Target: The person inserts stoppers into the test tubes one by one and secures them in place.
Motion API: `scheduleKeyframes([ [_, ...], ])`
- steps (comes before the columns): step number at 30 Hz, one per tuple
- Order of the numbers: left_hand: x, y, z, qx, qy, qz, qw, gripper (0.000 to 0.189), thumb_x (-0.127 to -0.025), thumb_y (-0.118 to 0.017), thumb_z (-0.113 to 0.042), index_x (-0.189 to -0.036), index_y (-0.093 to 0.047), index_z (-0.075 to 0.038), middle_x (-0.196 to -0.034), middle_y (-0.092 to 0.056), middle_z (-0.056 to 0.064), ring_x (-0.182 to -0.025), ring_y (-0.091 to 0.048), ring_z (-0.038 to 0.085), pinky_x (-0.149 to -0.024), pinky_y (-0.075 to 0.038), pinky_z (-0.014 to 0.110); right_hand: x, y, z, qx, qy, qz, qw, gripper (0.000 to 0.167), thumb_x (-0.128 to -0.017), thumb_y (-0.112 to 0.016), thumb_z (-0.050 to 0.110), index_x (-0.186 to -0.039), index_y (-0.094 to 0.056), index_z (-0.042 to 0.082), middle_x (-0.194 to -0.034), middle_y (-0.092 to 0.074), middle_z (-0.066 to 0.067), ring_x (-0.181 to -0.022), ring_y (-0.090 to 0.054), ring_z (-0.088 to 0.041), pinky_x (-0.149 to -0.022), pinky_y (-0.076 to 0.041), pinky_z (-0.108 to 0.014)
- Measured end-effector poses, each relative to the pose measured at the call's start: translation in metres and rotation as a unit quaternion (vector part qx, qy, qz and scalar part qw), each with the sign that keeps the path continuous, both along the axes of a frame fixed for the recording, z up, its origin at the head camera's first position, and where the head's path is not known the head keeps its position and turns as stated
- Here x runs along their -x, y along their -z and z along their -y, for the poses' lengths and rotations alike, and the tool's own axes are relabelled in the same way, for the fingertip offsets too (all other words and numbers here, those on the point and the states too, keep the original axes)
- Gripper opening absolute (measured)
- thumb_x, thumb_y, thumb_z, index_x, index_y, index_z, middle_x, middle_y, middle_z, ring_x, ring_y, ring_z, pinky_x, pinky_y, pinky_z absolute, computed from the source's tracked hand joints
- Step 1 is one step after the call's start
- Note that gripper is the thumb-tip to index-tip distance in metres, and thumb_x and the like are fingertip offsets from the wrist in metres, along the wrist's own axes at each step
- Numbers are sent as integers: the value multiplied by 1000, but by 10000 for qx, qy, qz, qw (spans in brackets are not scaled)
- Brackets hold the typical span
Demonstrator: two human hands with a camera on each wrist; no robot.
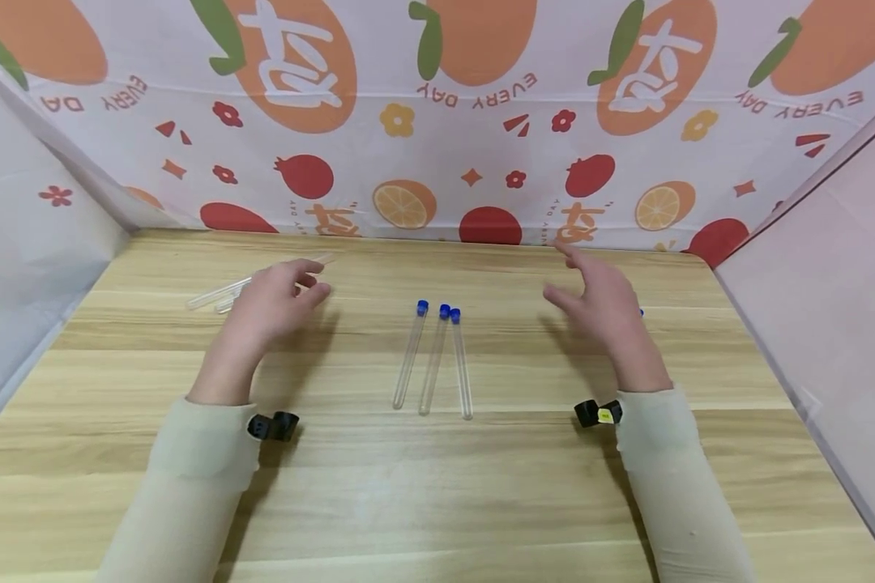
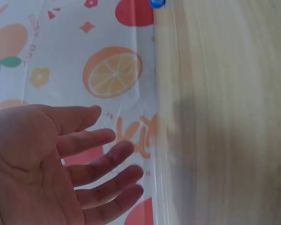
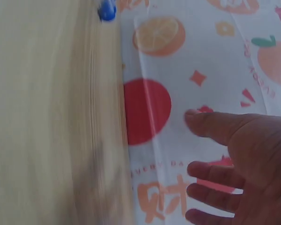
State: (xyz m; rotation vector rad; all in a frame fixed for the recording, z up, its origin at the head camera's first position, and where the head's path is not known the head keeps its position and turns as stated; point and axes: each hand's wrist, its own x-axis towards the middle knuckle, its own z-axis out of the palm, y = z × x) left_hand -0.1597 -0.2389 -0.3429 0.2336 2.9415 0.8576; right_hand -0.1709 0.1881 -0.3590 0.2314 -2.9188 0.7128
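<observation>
Three clear test tubes (image 1: 408, 363) with blue caps (image 1: 423, 307) lie side by side on the wooden table, between the two hands. To their left, the left hand (image 1: 275, 301) hovers with fingers loosely bent and nothing in them. Clear uncapped tubes (image 1: 215, 295) lie beneath and beside it, partly hidden by the hand. On the other side, the right hand (image 1: 599, 301) hangs over the table, thumb and fingers spread apart, holding nothing. A bit of blue (image 1: 641, 312) peeks out behind that hand; the rest is hidden. Each wrist view shows an empty palm and relaxed fingers.
A fruit-print cloth (image 1: 445, 146) stands along the table's back edge, with pale cloth walls (image 1: 838, 235) at both sides. Black wrist cameras (image 1: 283, 426) stick out from the inner side of each sleeve. The wooden tabletop (image 1: 408, 502) extends toward the person.
</observation>
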Motion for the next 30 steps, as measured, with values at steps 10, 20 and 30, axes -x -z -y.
scheduleKeyframes([
  [10, 20, 6, 22, 698, -89, 17, 9975, 48, -100, -56, -27, -135, -54, 6, -134, -52, 35, -123, -44, 55, -104, -34, 67, 9, 2, -28, -896, -119, 888, 9919, 82, -85, -79, 34, -155, -37, 21, -154, -40, -21, -140, -30, -47, -112, -29, -67],
  [20, 21, 11, 31, 897, 97, 327, 9954, 49, -100, -55, -24, -137, -51, 8, -133, -48, 38, -125, -41, 54, -107, -31, 67, 6, 8, -54, -1235, -144, 1872, 9744, 83, -84, -80, 38, -154, -40, 18, -156, -29, -31, -141, -16, -59, -110, -22, -74],
  [30, 3, 8, 30, 908, -205, 494, 9944, 48, -99, -57, -20, -139, -51, 5, -139, -46, 37, -127, -38, 55, -107, -29, 70, 3, 13, -75, -1016, -138, 1958, 9753, 69, -85, -80, 34, -144, -50, 13, -152, -36, -28, -135, -30, -50, -108, -30, -71],
])
